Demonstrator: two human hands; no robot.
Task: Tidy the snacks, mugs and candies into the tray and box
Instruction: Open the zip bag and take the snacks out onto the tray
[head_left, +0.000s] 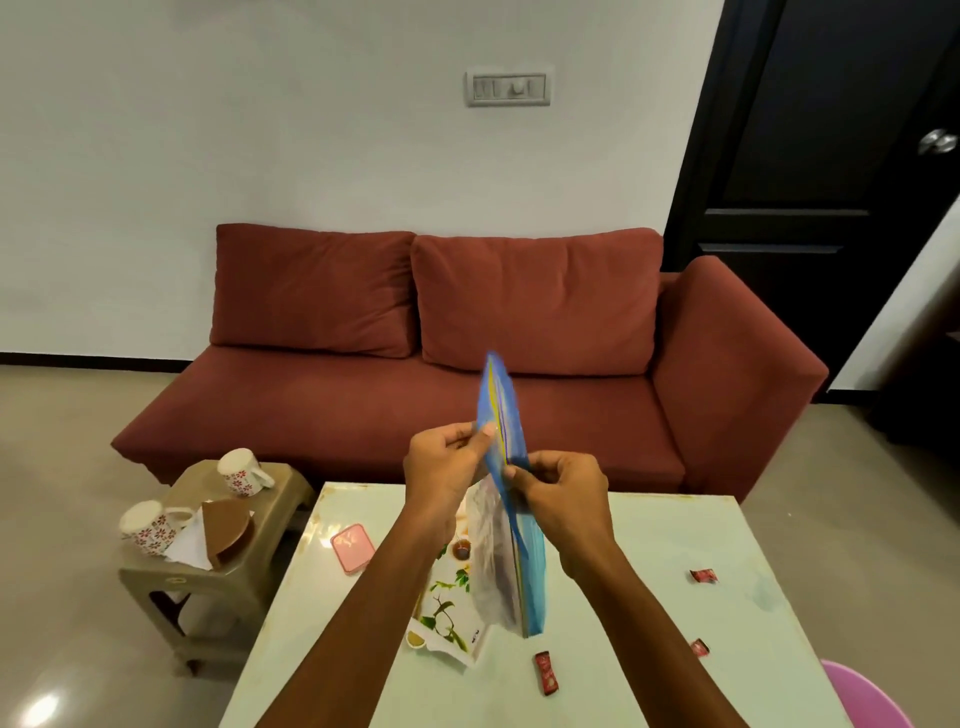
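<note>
Above the white table (649, 545), I hold a blue snack packet (501, 410) upright and edge-on, its clear lower part hanging down. My left hand (447, 462) pinches its left side and my right hand (563, 488) pinches its right edge. Three red candies lie on the table: one (546, 673) near the front, one (703, 576) at the right, one (700, 647) lower right. A flat leaf-printed box (447, 613) lies under my left forearm. Two white mugs with red flowers (243, 472) (148, 527) rest on a beige stool (208, 577).
A pink case (352, 547) lies on the table's left part. A brown round piece (226, 530) and white paper sit on the stool. A red sofa (467, 395) stands behind the table. A pink chair edge (862, 696) shows at the bottom right.
</note>
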